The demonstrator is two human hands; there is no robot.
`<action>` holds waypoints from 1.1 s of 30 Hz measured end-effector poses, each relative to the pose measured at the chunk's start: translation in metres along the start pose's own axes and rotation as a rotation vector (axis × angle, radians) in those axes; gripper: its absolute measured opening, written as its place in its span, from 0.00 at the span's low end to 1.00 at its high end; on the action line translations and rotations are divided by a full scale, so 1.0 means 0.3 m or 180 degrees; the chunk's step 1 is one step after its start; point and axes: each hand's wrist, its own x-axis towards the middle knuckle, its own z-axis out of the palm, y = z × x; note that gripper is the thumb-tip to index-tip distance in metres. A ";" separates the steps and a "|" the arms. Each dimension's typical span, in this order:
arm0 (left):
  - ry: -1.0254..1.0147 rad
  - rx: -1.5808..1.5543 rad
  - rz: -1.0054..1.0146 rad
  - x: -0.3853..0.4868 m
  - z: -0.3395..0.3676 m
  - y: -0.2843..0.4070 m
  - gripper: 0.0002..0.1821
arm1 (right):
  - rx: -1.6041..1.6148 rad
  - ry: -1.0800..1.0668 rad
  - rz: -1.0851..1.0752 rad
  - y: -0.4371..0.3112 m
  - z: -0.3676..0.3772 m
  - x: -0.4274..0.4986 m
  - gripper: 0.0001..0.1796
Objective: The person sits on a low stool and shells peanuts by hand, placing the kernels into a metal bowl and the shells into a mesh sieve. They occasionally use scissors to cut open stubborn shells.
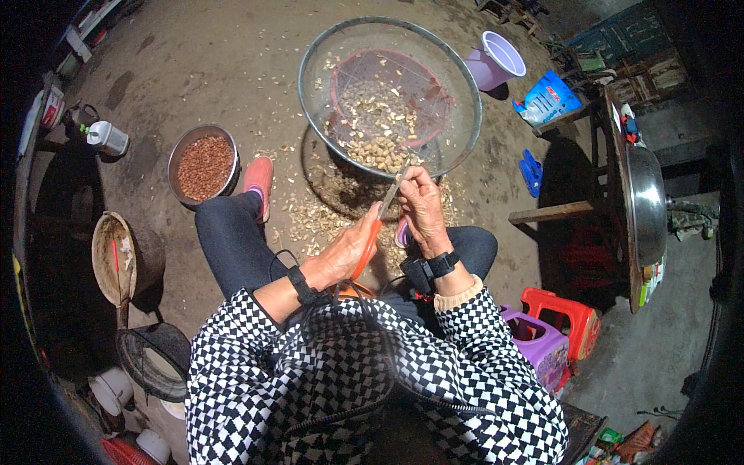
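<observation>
My left hand (347, 237) is closed around the orange handle (367, 249) of a long-bladed hand tool. Its narrow grey blade (389, 196) points up and away from me, towards the sieve's near rim. At the blade's tip, my right hand (425, 204) pinches a small pale piece, seemingly a peanut; the fingers partly hide it. Just beyond both hands is a large round mesh sieve (478, 113) with a metal rim. Unshelled peanuts (379, 153) are heaped at its near side, with loose shells (381, 110) scattered farther in.
A metal bowl of shelled peanuts (204, 167) stands left of my foot. Broken shells (317, 224) litter the floor. A purple bucket (481, 68) is behind the sieve, right. A wooden table (619, 192), red stool (572, 325) and purple stool (537, 349) stand right; a ladle-like container (104, 273) left.
</observation>
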 end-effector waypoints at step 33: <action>0.0199 0.0576 -0.0104 0.029 -0.043 0.024 0.34 | 0.0217 0.0218 -0.0308 0.041 0.037 0.024 0.11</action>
